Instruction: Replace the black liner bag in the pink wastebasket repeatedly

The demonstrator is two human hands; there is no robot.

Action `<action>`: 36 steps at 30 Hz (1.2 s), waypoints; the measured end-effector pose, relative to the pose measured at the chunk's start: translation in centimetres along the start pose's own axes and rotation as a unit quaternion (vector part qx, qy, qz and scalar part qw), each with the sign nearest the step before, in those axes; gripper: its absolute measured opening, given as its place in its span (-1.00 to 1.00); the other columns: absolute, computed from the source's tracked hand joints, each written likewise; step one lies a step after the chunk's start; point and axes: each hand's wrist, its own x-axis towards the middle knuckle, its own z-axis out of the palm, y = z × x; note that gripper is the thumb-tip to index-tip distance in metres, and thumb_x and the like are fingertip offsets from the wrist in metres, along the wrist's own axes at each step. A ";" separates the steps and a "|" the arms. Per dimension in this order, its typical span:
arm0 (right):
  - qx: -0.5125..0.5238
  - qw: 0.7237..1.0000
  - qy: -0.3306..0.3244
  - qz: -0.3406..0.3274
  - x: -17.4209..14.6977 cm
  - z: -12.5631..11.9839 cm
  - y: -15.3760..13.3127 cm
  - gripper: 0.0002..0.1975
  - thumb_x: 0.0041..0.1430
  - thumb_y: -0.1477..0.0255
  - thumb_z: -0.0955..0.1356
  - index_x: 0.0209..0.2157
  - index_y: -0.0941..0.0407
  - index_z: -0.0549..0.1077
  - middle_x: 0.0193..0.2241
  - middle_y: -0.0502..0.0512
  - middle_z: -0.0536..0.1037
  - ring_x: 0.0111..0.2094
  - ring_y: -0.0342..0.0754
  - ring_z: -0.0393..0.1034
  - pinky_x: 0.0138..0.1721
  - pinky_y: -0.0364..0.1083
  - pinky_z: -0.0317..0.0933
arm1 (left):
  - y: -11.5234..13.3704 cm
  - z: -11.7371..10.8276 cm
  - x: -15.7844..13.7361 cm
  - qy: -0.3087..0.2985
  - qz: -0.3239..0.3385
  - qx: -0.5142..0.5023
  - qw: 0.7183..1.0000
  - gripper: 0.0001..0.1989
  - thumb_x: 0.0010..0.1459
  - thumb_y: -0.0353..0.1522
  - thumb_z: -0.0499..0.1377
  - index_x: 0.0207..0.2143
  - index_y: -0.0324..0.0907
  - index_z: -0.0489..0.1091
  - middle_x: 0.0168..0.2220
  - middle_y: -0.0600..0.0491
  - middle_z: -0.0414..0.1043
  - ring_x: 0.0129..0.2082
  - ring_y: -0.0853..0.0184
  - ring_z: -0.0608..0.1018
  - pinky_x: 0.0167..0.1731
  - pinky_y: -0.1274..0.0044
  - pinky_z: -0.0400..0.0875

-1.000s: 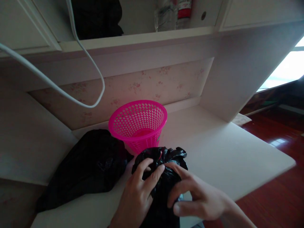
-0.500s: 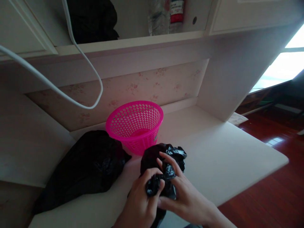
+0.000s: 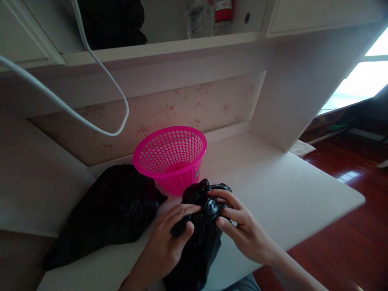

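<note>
A black plastic bag [image 3: 198, 242] is bunched up at the front of the white desk, its crumpled top between my two hands. My left hand [image 3: 169, 232] grips a gathered part of it at the left, thumb and fingers around the plastic. My right hand [image 3: 242, 224] has its fingers curled onto the knotted-looking bunch from the right side. Just behind the bag stands a pink perforated basket [image 3: 178, 178], upright, with nothing visible in it. To the left lies a second, filled black plastic bag [image 3: 112, 214], touching neither hand.
The white desk [image 3: 257, 169] reaches right to a rounded corner above a red wooden floor [image 3: 333, 226]. A white cable [image 3: 69, 111] hangs in a loop at upper left. The shelf above holds another black bag [image 3: 112, 24] and a bottle with a red label [image 3: 223, 14].
My hands have moved apart, the left one leftward and the right one rightward. More of the black bag shows between them, hanging down. The view has shifted slightly.
</note>
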 end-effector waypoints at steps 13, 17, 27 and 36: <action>0.062 0.969 0.120 0.208 -2.5 -3.0 6.9 -0.46 0.29 -0.06 0.35 -0.44 0.11 0.60 0.16 0.26 0.40 0.13 0.16 0.35 0.13 0.06 0.27 | -9.6 -1.4 -2.1 0.342 -0.105 0.147 0.922 -0.41 0.22 0.17 0.10 -0.36 -0.14 0.56 -0.40 -0.10 0.66 -0.33 0.06 0.71 -0.31 0.37 0.61; 0.019 0.984 0.151 0.092 -0.1 -3.1 3.4 -0.62 0.39 0.11 0.35 -0.35 0.08 0.60 0.02 0.19 0.46 -0.02 0.01 0.41 -0.03 -0.05 0.35 | -5.4 -1.4 -1.4 0.289 0.005 0.107 0.951 -0.71 0.34 -0.12 0.17 -0.26 -0.09 0.57 -0.17 -0.02 0.64 -0.12 0.23 0.68 -0.04 0.48 0.55; -0.098 0.981 -0.032 -0.165 5.1 -0.6 -5.9 -0.73 0.51 0.33 0.25 -0.25 0.11 0.48 0.16 0.17 0.44 0.18 0.04 0.31 0.28 0.12 0.14 | -0.3 3.7 -0.7 0.029 -0.081 -0.069 0.994 -0.49 0.41 -0.03 0.06 0.24 -0.08 0.40 0.27 -0.13 0.45 0.29 0.10 0.46 0.24 0.28 0.40; 0.056 0.995 -0.065 0.045 0.4 2.2 -0.6 -0.21 0.20 0.05 0.50 0.32 0.08 0.25 0.27 0.28 0.42 0.27 0.17 0.34 0.29 0.10 0.24 | -0.2 3.8 -0.4 0.079 0.039 -0.056 0.995 -0.72 0.42 -0.12 0.07 -0.18 -0.06 0.46 -0.06 -0.05 0.43 -0.03 0.19 0.53 0.06 0.35 0.45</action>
